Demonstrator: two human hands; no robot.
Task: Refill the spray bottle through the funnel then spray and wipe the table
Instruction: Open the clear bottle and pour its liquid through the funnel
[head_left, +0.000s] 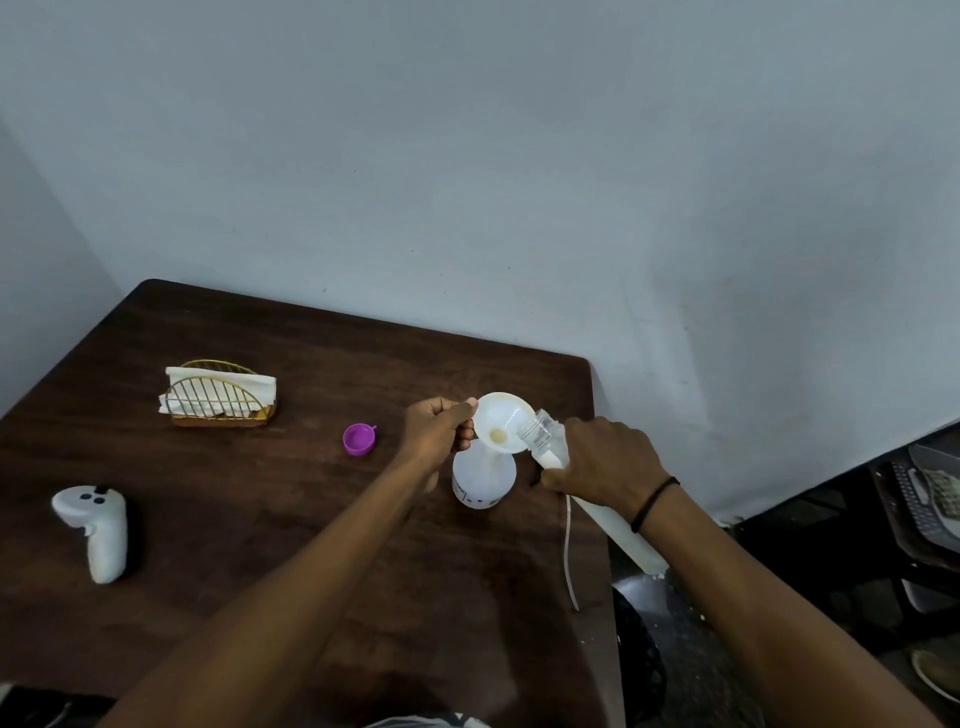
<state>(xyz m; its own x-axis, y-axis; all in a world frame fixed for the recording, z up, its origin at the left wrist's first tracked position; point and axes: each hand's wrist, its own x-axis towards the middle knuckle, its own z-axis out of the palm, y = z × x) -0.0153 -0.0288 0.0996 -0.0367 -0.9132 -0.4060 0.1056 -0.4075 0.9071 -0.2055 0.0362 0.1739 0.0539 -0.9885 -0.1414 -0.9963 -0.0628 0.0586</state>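
On the table (260, 509), left fingers (464, 415) pinch the funnel (501, 418); right fingers (553, 475) grip the tilted bottle (543, 436).

The dark wooden surface (291, 519) stood against the grey wall (467, 156). The translucent white plastic spray bottle (483, 480) stood near its right edge, with the white plastic funnel (501, 423) in its neck. The small purple plastic cap (359, 439) lay left of the bottle. The gold wire napkin holder (221, 397) stood further left and behind; the white handheld controller (96, 527) lay before it.
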